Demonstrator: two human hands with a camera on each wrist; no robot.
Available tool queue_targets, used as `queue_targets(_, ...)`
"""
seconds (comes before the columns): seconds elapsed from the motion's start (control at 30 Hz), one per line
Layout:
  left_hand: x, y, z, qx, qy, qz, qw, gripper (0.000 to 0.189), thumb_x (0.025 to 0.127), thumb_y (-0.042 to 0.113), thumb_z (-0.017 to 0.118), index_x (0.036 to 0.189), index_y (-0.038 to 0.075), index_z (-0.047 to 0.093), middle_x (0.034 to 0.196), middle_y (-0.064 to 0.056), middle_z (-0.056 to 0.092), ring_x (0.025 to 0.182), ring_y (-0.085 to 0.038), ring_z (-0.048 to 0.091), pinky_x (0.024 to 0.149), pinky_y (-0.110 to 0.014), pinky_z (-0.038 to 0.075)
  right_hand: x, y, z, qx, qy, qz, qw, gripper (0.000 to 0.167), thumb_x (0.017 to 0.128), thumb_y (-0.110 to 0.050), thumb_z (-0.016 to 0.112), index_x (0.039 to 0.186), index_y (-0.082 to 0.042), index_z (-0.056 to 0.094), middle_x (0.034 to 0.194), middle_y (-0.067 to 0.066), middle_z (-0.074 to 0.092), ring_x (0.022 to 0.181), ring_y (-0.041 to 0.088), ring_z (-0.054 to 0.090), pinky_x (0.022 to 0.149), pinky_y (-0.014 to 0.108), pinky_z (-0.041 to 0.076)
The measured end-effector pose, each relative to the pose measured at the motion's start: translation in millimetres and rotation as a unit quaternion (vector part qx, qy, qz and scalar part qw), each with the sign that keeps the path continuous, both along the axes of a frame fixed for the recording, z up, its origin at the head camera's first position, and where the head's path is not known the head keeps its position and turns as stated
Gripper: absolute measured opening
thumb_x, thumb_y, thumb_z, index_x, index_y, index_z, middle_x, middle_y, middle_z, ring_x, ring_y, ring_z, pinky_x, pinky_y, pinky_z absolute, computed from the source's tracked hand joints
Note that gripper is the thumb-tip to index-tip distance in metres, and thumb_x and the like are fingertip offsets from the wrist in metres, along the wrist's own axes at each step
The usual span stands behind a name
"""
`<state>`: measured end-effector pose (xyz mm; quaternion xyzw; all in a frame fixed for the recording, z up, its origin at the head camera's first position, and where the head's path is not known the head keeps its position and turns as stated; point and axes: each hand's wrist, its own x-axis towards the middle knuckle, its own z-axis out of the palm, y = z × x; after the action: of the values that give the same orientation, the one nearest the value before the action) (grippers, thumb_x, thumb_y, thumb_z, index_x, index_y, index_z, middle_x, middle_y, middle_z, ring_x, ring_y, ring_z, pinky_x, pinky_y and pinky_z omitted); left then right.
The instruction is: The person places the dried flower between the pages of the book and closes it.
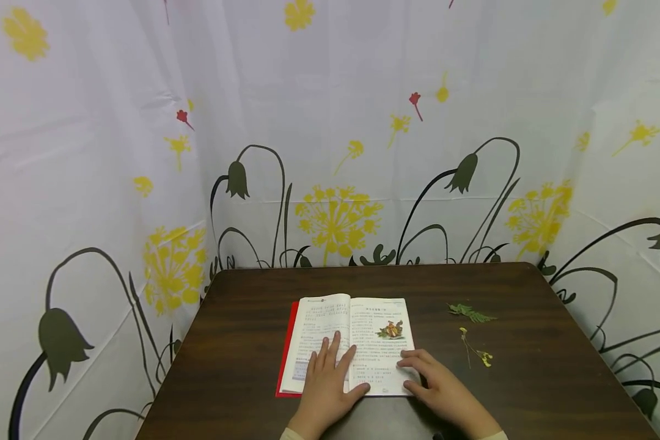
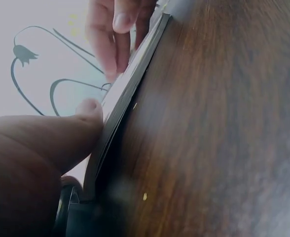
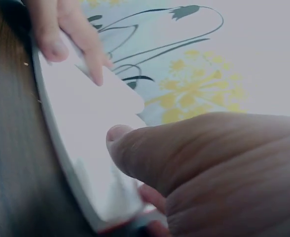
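An open book (image 1: 376, 308) with printed pages and a red cover (image 1: 287, 354) lies on the dark wooden table. My left hand (image 1: 327, 391) rests on it with spread fingers, across the lower left page and the centre fold, thumb near the bottom edge. At the right page's lower right edge, my right hand (image 1: 442, 388) touches the paper with slightly bent fingers, the thumb by the corner. In the right wrist view the right thumb (image 3: 135, 148) lies over the pale page. The left wrist view shows the left thumb (image 2: 81, 131) against the book's edge.
To the right of the book lie a green fern-like leaf (image 1: 470, 313) and a thin sprig with small yellow flowers (image 1: 481, 355). The brown table (image 1: 236, 330) ends at a white curtain (image 1: 330, 122) printed with flowers.
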<state>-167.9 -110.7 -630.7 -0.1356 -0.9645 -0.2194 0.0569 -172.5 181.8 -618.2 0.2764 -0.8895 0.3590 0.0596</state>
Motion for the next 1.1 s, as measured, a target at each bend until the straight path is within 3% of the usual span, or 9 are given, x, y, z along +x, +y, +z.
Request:
queue_targets(0.13,0.5,1.0,0.3,-0.003,-0.007,0.0,1.0,0.095,0.089,0.071,0.075,0.165,0.02,0.049,0.18,-0.018,0.027,0.167,-0.045,0.026,0.128,-0.072,0.026,2.1,18,14.1,-0.014,-0.077,-0.053,0.9955,0.029,0.101,-0.015,0.079,0.129,-0.016,0.074,0.12,-0.005,0.075,0.105,0.008,0.072,0.089,0.03,0.061)
queue_targets(0.23,-0.1,2.0,0.8,-0.002,-0.017,0.002,0.9999,0.107,0.088,0.072,0.076,0.171,0.015,0.037,0.182,-0.017,0.023,0.168,-0.044,0.023,0.13,-0.071,0.024,2.9,39,25.3,-0.023,-0.108,-0.133,0.9849,0.02,0.102,-0.015,0.077,0.122,-0.017,0.076,0.103,-0.008,0.077,0.09,0.0,0.068,0.078,0.026,0.059)
queue_targets(0.4,0.1,3.6,1.4,0.01,-0.033,0.007,0.9994,0.117,0.087,0.071,0.077,0.173,0.009,0.027,0.184,-0.015,0.019,0.17,-0.041,0.019,0.132,-0.069,0.021,5.0,86,35.8,0.013,-0.124,-0.244,0.9616,0.012,0.105,-0.022,0.074,0.116,-0.018,0.077,0.098,-0.005,0.077,0.082,0.004,0.066,0.07,0.028,0.053)
queue_targets(0.57,0.9,3.2,1.5,0.008,-0.042,0.012,0.999,0.118,0.088,0.072,0.077,0.174,0.01,0.026,0.184,-0.013,0.017,0.17,-0.04,0.017,0.133,-0.069,0.019,5.4,124,34.6,0.037,-0.143,-0.326,0.9337,0.019,0.108,-0.028,0.068,0.117,-0.014,0.076,0.103,0.003,0.079,0.086,0.015,0.068,0.07,0.034,0.05)
queue_targets(0.67,1.5,2.9,1.7,0.005,-0.039,0.013,0.9991,0.117,0.088,0.072,0.076,0.174,0.01,0.027,0.184,-0.013,0.018,0.17,-0.041,0.018,0.132,-0.068,0.02,4.0,135,23.1,0.031,-0.152,-0.348,0.9244,0.023,0.107,-0.029,0.069,0.119,-0.011,0.075,0.104,0.004,0.077,0.086,0.016,0.066,0.071,0.034,0.048)
queue_targets(0.83,2.0,2.9,2.4,0.007,-0.031,0.013,0.9994,0.116,0.087,0.071,0.077,0.173,0.009,0.029,0.183,-0.015,0.021,0.169,-0.043,0.021,0.131,-0.069,0.021,-2.1,135,2.1,0.027,-0.14,-0.348,0.9265,0.03,0.102,-0.031,0.076,0.123,-0.009,0.074,0.107,0.006,0.072,0.09,0.018,0.063,0.075,0.035,0.047)
queue_targets(0.97,1.3,3.6,1.2,0.01,-0.024,0.01,0.9996,0.116,0.087,0.071,0.077,0.172,0.009,0.03,0.183,-0.016,0.022,0.169,-0.043,0.022,0.131,-0.069,0.021,-5.6,129,-4.0,0.042,-0.121,-0.347,0.9288,0.036,0.099,-0.034,0.08,0.124,-0.008,0.075,0.106,0.009,0.068,0.09,0.02,0.064,0.073,0.037,0.048)
queue_targets(1.1,0.6,3.6,0.2,0.011,-0.014,0.01,0.9998,0.115,0.087,0.071,0.077,0.172,0.008,0.031,0.182,-0.017,0.023,0.168,-0.044,0.023,0.13,-0.07,0.022,-6.8,124,-5.2,0.052,-0.115,-0.358,0.9251,0.029,0.098,-0.03,0.08,0.12,-0.01,0.078,0.104,0.009,0.066,0.083,0.019,0.061,0.066,0.035,0.046)
